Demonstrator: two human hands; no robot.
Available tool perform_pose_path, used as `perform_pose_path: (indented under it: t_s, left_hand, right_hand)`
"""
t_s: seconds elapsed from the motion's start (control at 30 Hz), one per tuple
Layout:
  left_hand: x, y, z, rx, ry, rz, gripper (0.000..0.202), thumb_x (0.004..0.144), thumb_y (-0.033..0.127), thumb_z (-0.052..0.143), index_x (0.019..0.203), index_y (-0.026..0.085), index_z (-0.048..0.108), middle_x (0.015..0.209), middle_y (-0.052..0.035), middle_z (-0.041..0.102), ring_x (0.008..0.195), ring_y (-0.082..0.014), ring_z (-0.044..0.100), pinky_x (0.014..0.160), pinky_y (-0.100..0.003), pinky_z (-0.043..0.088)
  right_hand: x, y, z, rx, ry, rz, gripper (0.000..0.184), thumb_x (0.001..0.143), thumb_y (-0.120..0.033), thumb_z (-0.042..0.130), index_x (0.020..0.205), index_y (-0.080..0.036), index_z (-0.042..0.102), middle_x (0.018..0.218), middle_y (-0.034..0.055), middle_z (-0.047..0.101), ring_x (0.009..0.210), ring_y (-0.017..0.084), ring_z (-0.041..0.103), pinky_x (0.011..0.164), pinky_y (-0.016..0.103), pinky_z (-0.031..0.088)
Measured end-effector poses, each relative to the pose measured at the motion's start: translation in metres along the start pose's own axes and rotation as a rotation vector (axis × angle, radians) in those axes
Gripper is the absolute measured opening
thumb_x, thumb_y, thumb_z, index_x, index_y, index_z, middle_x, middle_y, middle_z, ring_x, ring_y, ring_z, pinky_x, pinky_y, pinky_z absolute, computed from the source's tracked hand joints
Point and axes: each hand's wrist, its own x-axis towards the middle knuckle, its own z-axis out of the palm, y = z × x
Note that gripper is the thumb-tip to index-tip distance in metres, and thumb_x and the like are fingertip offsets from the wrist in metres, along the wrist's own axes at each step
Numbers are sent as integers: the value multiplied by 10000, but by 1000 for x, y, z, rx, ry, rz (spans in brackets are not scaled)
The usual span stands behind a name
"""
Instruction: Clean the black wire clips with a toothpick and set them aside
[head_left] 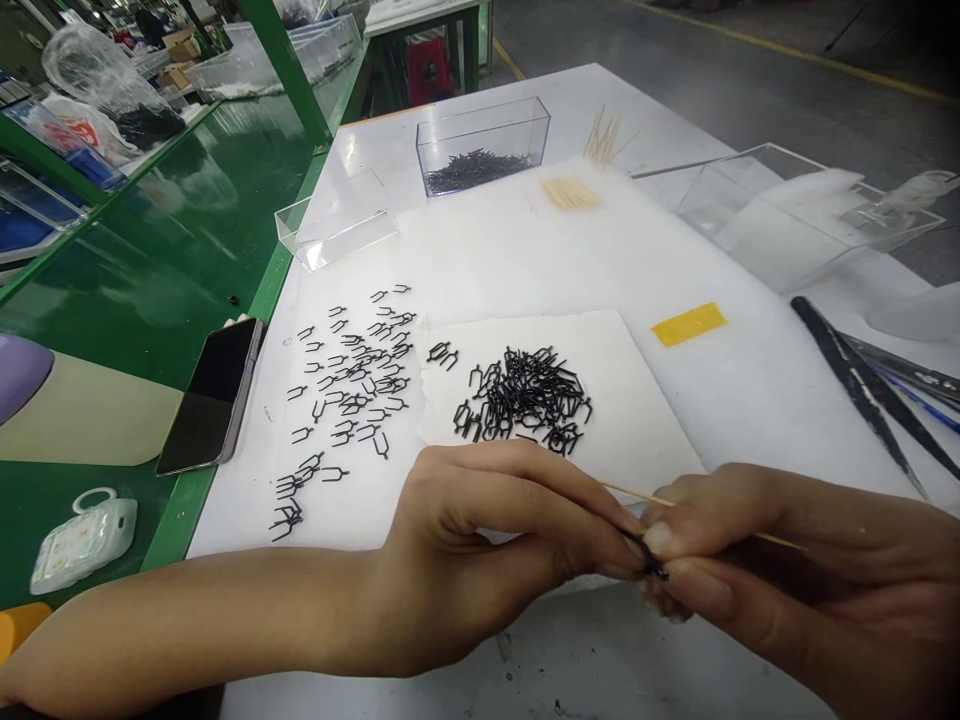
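My left hand is closed in a pinch on a small black part, mostly covered by fingers. The fingertips of my right hand meet it there, pinching around its end. A thin wooden stick runs through my right hand, its ends sticking out on both sides. Just beyond my left hand, a pile of black forked parts lies on a white paper sheet. More two-pronged black parts are spread over the white surface to the left.
A clear box holding small black pieces stands at the back, near wooden sticks. An empty clear tray sits left of it. Black tweezers lie right, past a yellow strip. A phone rests at the left edge.
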Motion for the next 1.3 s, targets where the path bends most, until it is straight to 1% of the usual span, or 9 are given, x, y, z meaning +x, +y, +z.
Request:
perform_pose_path:
  t_s: [0.07,0.13,0.23,0.37,0.57,0.77,0.87,1.1,1.3]
  left_hand:
    - [-1,0,0,9,-2,6,103,824,-12,678,732,-12,724,821,-179,744,771,-170,742,784,-178,619]
    - [-1,0,1,12,-6,9,106,829,-3,678,735,-10,725,822,-178,745,770,-169,742,782,-174,617]
    - [0,-1,0,10,2,5,106,830,8,684,733,6,726,824,-168,747,773,-168,744,780,-171,617]
    - [1,-2,0,5,10,16,112,829,-7,675,727,-11,722,810,-179,742,765,-170,743,785,-173,617]
    - [-1,-4,1,18,10,5,109,843,19,674,751,50,722,846,-133,753,784,-167,745,769,-199,633]
    - [0,-1,0,18,14,6,106,831,-1,677,737,13,723,817,-162,746,767,-170,743,771,-189,627]
    - [1,0,0,33,4,-1,109,838,7,672,748,33,727,832,-148,750,776,-173,745,764,-199,632]
    - [-1,-1,0,30,9,2,101,837,15,680,761,59,730,842,-131,754,776,-170,747,761,-199,633]
    - [-2,-2,0,20,21,-9,93,823,1,689,759,54,732,844,-125,755,777,-166,746,760,-199,634]
  right_hand:
    - [-1,0,-4,27,-74,-40,68,663,-370,815,691,-362,754,529,-27,658,468,164,631,430,191,545]
    - [-3,0,-7,50,-128,-68,109,695,-304,798,719,-397,747,555,-68,679,451,126,629,450,138,539]
    - [-3,0,-8,77,-145,-69,129,698,-283,796,729,-397,744,580,-87,696,469,114,651,472,110,544]
    - [-2,1,-6,108,-172,-50,156,696,-253,795,734,-396,747,584,-96,700,479,88,655,495,66,527]
    - [0,2,-5,145,-166,-34,158,693,-239,797,728,-386,751,599,-80,707,505,109,676,505,84,544]
    - [-2,4,-5,145,-184,-36,178,706,-228,786,746,-397,745,623,-98,713,534,88,684,535,59,535]
    - [0,3,-4,151,-182,-20,182,694,-209,792,719,-383,742,610,-97,708,528,88,680,527,60,531]
    - [2,1,-4,162,-147,3,163,660,-213,813,698,-362,757,596,-53,707,506,134,677,502,116,557]
    - [-2,2,-3,158,-176,-16,187,688,-193,795,728,-370,750,620,-81,710,536,100,683,530,75,541]
